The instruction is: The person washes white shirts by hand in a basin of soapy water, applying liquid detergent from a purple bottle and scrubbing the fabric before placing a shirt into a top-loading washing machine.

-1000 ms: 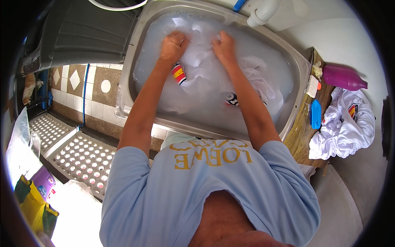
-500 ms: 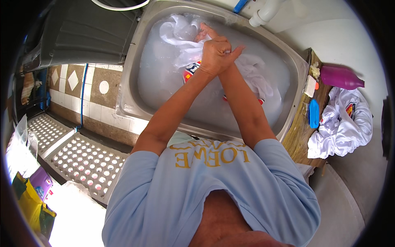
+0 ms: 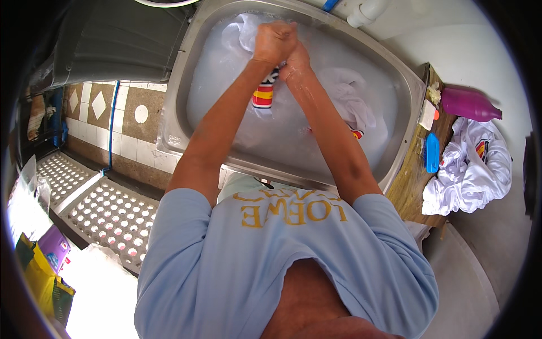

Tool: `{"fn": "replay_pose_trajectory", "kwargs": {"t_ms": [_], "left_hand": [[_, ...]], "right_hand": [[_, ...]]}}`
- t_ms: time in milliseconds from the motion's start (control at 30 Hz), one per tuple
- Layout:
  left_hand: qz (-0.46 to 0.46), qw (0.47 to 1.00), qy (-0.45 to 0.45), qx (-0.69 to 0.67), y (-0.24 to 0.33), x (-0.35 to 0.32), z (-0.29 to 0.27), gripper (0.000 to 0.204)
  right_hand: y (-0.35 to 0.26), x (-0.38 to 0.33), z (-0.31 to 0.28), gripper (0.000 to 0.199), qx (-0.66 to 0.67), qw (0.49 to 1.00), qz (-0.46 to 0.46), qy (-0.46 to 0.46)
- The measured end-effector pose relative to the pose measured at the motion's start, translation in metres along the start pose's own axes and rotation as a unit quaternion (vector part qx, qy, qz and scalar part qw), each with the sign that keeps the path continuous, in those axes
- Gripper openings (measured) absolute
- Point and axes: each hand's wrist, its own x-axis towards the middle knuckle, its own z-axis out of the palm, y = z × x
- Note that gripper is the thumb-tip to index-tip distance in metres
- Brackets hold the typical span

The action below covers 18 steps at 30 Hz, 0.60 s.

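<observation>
Stainless-steel sink (image 3: 176, 101): white garment (image 3: 241, 35) being worked between two hands

Near the sink's far edge, left of its middle, the garment is lying partly in cloudy water (image 3: 372, 65), its pale folds spreading toward the far-left corner and its striped band (image 3: 263, 96) hanging between the wrists toward the near edge. The left hand (image 3: 276, 42) is curling tightly, knuckles up, with cloth showing on both sides; the right hand (image 3: 296, 61) is pressing against it, but its fingertips are being hidden, so their grip cannot be told. The step in hand is seemingly rubbing or squeezing the wet cloth. The next move is probably calling for a fresh fold between the palms and a firm hold, since soaked fabric may be slipping. A second garment (image 3: 350, 101) is resting in the water toward the right edge. On the worktop (image 3: 407, 195) beyond that edge, a blue brush (image 3: 432, 152) is lying.
</observation>
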Motion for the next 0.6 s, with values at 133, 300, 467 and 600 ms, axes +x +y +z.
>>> {"fn": "replay_pose_trajectory", "kwargs": {"t_ms": [133,300,467,600], "left_hand": [[-0.09,0.995,-0.044,-0.021,0.008,-0.003,-0.001,0.02],[-0.038,0.998,-0.034,-0.026,0.008,-0.008,0.011,0.018],[-0.198,0.964,-0.109,0.138,-0.028,0.007,-0.045,0.035],[-0.06,0.972,-0.178,0.139,-0.036,-0.009,-0.056,0.042]], "right_hand": [[-0.004,-0.005,0.007,0.027,0.049,0.999,-0.008,0.017],[-0.008,0.014,-0.05,0.036,0.063,0.958,-0.055,-0.275],[-0.024,0.002,-0.029,0.032,0.049,0.998,0.018,0.04],[-0.042,0.018,-0.05,0.033,0.064,0.992,0.018,0.108]]}}
